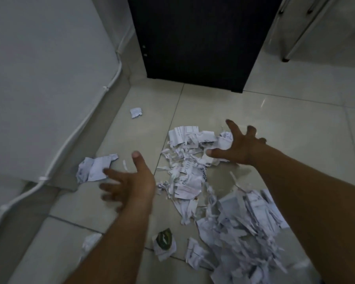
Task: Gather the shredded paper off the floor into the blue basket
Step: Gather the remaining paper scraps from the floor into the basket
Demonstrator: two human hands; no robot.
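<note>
Shredded paper [244, 228] heaped nearest; left hand [131, 181] and right hand [240, 148] spread, empty.
Loose strips could slip out of a hasty scoop; far scrap [136, 112] risks being missed.

The fingers [109, 186] of the left hand [131, 181] are smeared, their tips indistinct, and both forearms are cut off at the lower edges of view. The right hand [241, 146] covers part of the far shredded paper [184, 169] — whether its palm touches the strips cannot be told. The nearer heap [244, 228] is blurred and cropped below; the print on the strips is too small to read. A crumpled scrap [90, 241] is half hidden behind the left forearm. The dark cabinet [197, 37] is cropped at the top.
</note>
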